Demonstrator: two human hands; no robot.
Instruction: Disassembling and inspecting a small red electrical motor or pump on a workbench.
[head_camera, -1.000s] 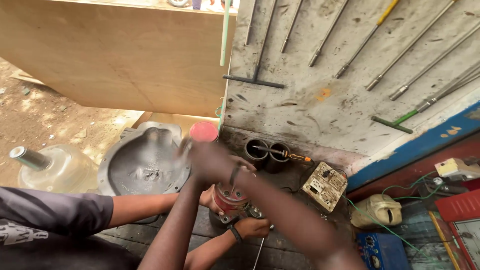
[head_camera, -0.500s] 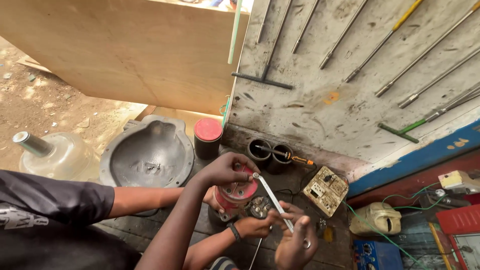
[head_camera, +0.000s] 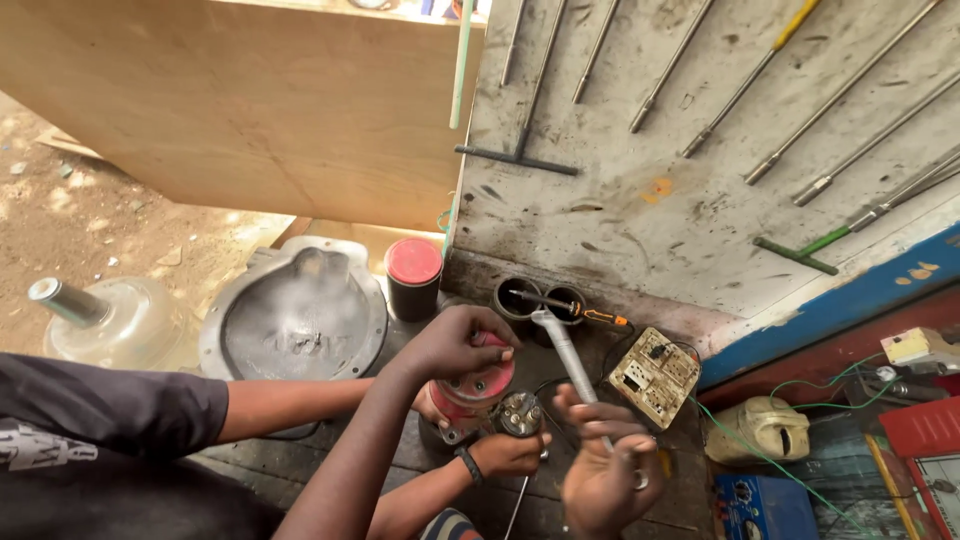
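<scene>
Left hand (head_camera: 455, 345) grips the red motor (head_camera: 472, 388) top; right hand (head_camera: 600, 470) is closed on a spanner (head_camera: 565, 355) just beside it. A co-worker's hands steady the motor. Judged: fastening stage; seating the spanner needs alignment.

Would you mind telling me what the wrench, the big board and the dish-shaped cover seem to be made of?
Wrench in the right hand: bare steel, by its dull silver sheen. Board: probably plywood, pale with faint grain, unpainted. Cover: likely cast aluminium, matte grey with a soft glare.
</scene>
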